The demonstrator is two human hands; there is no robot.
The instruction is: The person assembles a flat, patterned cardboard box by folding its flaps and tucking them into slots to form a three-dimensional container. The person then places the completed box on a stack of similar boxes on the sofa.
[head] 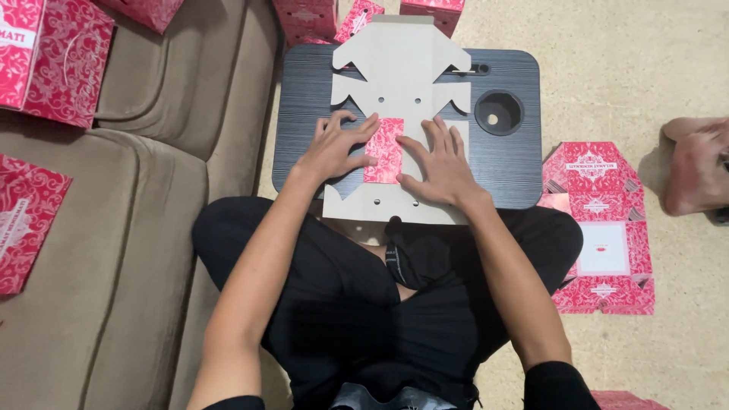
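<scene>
So the flat cardboard box blank (400, 72) is lying grey side up on my dark lap desk (509, 171), w/ one red patterned flap (384, 150) folded over onto the middle of it. Both palms are down on it: left hand (336, 148) is spread flat on the blank just left of the red flap, fingertips touching its edge, and right hand (440, 167) is flat just right of it, fingers fanned out. Neither hand is gripping anything, fingers are open and just pressing down. Looks to me like I'm at the creasing step, flattening that flap so the fold sets. Next move prob needs even pressure along the fold line w/o letting the blank slide off the desk, since its near edge already hangs over my lap. Around me: a round cup hole (498, 114) in the desk at the right, more printed blanks (604, 228) stacked on the floor to my right, finished red boxes (53, 57) on the sofa (137, 228) at my left, a few more up past the desk. Someone else's bare foot (695, 171) is at the far right.
</scene>
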